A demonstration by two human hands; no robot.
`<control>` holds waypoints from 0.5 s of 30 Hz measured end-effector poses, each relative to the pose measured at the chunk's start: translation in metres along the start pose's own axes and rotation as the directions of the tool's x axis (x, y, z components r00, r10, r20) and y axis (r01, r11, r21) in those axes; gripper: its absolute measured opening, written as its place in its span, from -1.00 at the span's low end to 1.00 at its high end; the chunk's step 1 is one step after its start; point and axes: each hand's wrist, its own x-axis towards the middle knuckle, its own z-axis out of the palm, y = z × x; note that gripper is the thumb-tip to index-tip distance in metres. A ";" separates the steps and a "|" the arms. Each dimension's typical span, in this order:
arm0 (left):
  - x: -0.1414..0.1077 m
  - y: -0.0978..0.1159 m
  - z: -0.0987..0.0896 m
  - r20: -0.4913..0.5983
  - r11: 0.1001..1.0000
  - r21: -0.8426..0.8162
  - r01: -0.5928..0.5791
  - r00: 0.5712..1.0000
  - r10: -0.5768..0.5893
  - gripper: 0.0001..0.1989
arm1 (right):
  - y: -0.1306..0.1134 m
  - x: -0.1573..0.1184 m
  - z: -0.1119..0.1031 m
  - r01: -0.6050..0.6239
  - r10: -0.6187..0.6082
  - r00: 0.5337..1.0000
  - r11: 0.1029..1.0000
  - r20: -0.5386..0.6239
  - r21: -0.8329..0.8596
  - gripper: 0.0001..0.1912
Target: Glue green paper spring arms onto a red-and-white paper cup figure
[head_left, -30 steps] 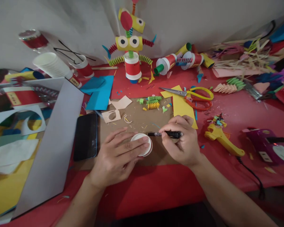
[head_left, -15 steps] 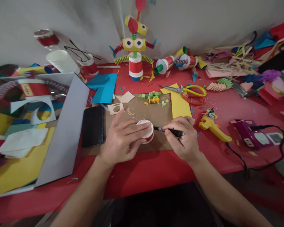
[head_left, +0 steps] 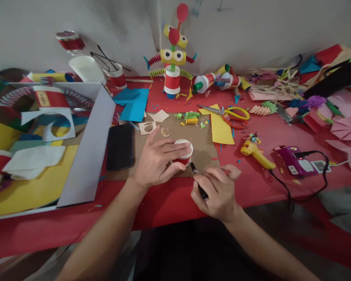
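A small white paper cup (head_left: 187, 160) with a red band stands upside down on the brown cardboard (head_left: 204, 136). Across its white base lie the fingers of my left hand (head_left: 159, 160), with the thumb against its near side, so the cup is held down. My right hand (head_left: 218, 191) is closed around a black pen-like tool (head_left: 202, 191) with a silvery collar. The tool's dark tip points up toward the cup's lower right edge; whether they touch I cannot tell. Paper scraps with cut-out holes (head_left: 148, 128) lie beyond my left hand.
Left of the cardboard lie a black phone (head_left: 119, 147) and a white-walled box (head_left: 86, 152) of paper pieces. Scissors (head_left: 236, 116) rest on yellow paper (head_left: 222, 130). A yellow glue gun (head_left: 259, 154) and a purple power adapter (head_left: 296, 162) sit right. A paper-cup figure (head_left: 172, 80) stands behind.
My right hand has moved down and toward me with the black tool, whose tip now points up at the cup from below. My left hand stays on the cup. The view has shifted slightly.
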 end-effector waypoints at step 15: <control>-0.001 -0.001 0.002 -0.023 1.000 -0.027 0.001 1.000 -0.001 -0.46 | -0.052 0.002 0.012 -0.006 0.007 1.000 0.998 0.021 -0.064 -0.93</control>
